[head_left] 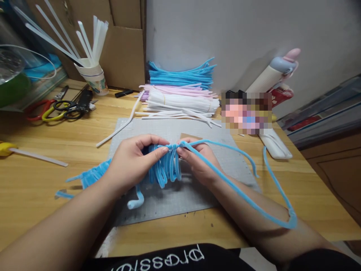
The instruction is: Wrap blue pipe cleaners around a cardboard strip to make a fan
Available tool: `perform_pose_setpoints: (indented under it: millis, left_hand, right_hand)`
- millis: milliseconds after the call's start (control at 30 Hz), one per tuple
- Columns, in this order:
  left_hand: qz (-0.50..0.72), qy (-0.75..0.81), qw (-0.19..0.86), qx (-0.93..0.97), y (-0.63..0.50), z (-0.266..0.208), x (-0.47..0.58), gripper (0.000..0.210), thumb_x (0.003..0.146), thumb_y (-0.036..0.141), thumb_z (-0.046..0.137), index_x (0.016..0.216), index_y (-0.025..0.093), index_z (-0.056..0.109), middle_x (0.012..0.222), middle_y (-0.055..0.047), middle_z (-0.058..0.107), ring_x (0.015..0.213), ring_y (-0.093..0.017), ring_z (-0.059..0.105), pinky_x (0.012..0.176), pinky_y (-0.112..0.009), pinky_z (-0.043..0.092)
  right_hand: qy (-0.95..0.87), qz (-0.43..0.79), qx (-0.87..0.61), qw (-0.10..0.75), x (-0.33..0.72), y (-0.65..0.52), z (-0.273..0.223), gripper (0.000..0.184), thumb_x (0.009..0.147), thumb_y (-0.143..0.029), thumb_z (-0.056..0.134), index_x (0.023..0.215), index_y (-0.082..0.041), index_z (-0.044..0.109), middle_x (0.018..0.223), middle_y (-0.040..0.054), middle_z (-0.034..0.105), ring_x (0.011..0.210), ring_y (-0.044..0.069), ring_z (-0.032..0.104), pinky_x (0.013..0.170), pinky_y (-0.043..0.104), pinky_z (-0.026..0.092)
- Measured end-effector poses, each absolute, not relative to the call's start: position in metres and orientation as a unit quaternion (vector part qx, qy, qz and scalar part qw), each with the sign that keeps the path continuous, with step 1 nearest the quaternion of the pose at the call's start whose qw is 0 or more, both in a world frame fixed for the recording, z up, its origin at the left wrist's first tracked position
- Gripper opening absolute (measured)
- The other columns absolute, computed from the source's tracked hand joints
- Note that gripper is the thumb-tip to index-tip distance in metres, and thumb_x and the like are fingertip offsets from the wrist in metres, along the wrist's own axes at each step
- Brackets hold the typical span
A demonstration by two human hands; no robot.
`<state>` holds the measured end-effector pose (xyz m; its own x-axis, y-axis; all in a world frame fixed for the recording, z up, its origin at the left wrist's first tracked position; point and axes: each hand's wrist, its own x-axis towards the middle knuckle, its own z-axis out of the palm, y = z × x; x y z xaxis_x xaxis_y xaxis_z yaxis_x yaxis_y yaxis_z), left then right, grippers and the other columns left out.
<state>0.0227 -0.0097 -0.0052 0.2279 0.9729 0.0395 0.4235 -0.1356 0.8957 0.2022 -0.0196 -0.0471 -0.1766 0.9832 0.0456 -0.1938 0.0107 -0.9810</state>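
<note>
Between my hands, above the cutting mat, is a row of blue pipe cleaner loops [165, 169] joined along a twisted top edge. My left hand [132, 158] pinches that edge with thumb and forefinger. Close beside it, my right hand [199, 158] grips the edge's right end. From there one long blue pipe cleaner strand [225, 175] runs down over my right forearm and bends back up, while another curves off to the right. A pale blue curled end [135, 204] hangs below my left hand. Part of the looped piece is hidden behind the left hand.
A grey cutting mat [180, 205] lies on the wooden table [42, 188]. Bundles of blue [180, 77] and white pipe cleaners [180, 101] lie at the back. Scissors [56, 107], a cup of white sticks [97, 81] and a glue gun [7, 148] are left; a bottle [262, 81] stands right.
</note>
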Motion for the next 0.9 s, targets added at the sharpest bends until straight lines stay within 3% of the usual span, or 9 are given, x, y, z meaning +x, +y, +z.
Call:
perform_pose_setpoints:
  millis: [300,467,667,900]
  left_hand:
    - [0.300,0.502,0.354,0.730,-0.012,-0.003,0.023,0.019,0.075,0.036,0.065,0.078,0.019,0.071,0.068,0.001,0.068,0.060,-0.013,0.056,0.061,-0.023,0.045]
    - [0.283,0.513,0.362,0.725,-0.013,-0.002,0.024,0.021,0.075,0.037,0.062,0.076,0.018,0.070,0.061,0.002,0.063,0.052,-0.011,0.048,0.049,-0.022,0.038]
    - [0.295,0.507,0.377,0.717,-0.013,-0.003,0.024,0.020,0.075,0.037,0.062,0.077,0.018,0.069,0.063,0.002,0.062,0.056,-0.012,0.050,0.052,-0.022,0.039]
    - [0.305,0.496,0.411,0.702,-0.014,-0.005,0.024,0.021,0.077,0.037,0.062,0.079,0.017,0.068,0.067,0.001,0.063,0.059,-0.012,0.052,0.054,-0.022,0.041]
  right_hand:
    - [-0.548,0.538,-0.425,0.480,0.199,-0.025,-0.039,0.026,0.072,-0.041,0.071,0.076,-0.019,0.058,0.071,0.0001,0.057,0.066,0.012,0.051,0.058,0.025,0.042]
    - [-0.549,0.522,-0.426,0.494,0.198,-0.026,-0.038,0.021,0.075,-0.038,0.069,0.079,-0.020,0.058,0.070,-0.0016,0.056,0.062,0.011,0.049,0.055,0.024,0.040]
    - [-0.556,0.541,-0.411,0.479,0.198,-0.027,-0.034,0.023,0.072,-0.038,0.072,0.080,-0.020,0.059,0.074,-0.0009,0.058,0.066,0.011,0.052,0.060,0.025,0.044]
    - [-0.563,0.555,-0.434,0.432,0.200,-0.025,-0.029,0.023,0.067,-0.034,0.076,0.075,-0.018,0.061,0.065,-0.0027,0.057,0.057,0.009,0.048,0.052,0.023,0.040]
